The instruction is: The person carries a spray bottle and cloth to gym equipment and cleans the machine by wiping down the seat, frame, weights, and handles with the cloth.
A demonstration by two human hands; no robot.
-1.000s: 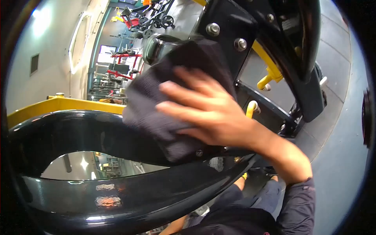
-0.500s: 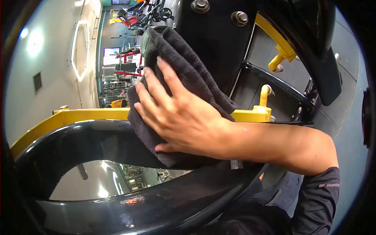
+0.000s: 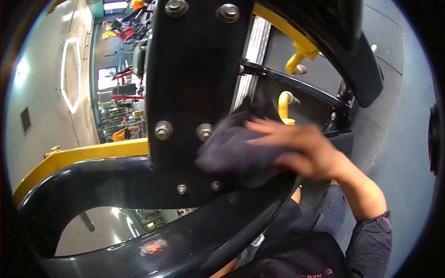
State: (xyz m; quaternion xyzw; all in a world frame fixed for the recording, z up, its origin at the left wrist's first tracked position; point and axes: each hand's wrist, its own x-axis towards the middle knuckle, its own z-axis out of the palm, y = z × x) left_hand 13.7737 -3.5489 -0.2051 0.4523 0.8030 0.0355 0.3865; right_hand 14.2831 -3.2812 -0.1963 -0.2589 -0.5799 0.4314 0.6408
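Observation:
My right hand [image 3: 303, 148], blurred by motion, grips a dark grey towel [image 3: 234, 146]. Thumb and fingers are around the towel's near side, and its folds spread out to the left of them. Behind the towel is a black plate [image 3: 192, 74] with several bolts, two of them close to the cloth: a bolt [image 3: 205, 132] at its edge and another bolt [image 3: 163, 130] further left. A thick, glossy black curved tube [image 3: 106, 183] runs below the plate. My left hand does not show.
A yellow frame bar [image 3: 102, 150] joins the plate from the left. Yellow pegs, one of them a bent peg [image 3: 283, 104], and a black cross bar [image 3: 301, 83] stand at the right. An orange-white mark [image 3: 154, 247] shows on the lower tube. Gym machines fill the far background.
My right hand and the towel have moved right across the plate, uncovering bolts that the towel hid. The view has shifted, so the plate now appears further left.

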